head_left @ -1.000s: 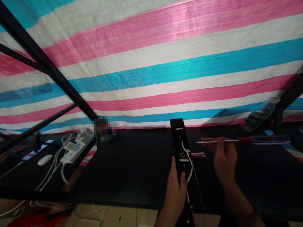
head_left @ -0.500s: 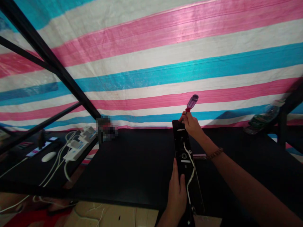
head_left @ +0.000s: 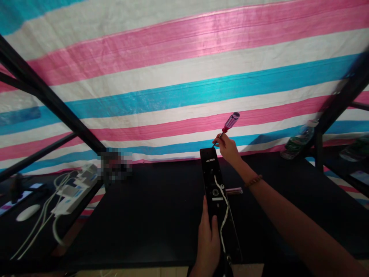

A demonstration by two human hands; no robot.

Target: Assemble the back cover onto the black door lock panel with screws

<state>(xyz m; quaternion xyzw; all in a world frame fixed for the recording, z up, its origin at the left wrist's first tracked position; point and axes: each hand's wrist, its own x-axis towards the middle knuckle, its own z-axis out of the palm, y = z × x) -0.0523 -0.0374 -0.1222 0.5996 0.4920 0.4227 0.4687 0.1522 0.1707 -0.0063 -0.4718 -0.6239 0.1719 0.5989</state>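
Note:
A long black door lock panel (head_left: 219, 209) lies lengthwise in front of me, its back face up, with a white cable (head_left: 226, 215) running down it. A shiny lever handle (head_left: 234, 191) sticks out at its right side. My left hand (head_left: 208, 240) grips the panel's lower left edge, fingers along the side and thumb on top. With its fingertips, my right hand (head_left: 227, 150) pinches the shaft of a screwdriver (head_left: 231, 122) with a clear purple and red handle. The screwdriver leans right, its tip at the panel's far right corner; whether it touches a screw I cannot tell.
Underneath is a black tabletop (head_left: 150, 215). To the left are a white power strip (head_left: 73, 192) with plugs and cables, and a white mouse (head_left: 28, 212). A plastic bottle (head_left: 300, 140) leans by the right frame post (head_left: 318, 148). Striped sheeting (head_left: 184, 92) hangs behind.
The view has swung right, so everything sits further left. My right hand and the screwdriver have shifted slightly right relative to the panel, and more of the shaft shows. My left hand keeps its grip.

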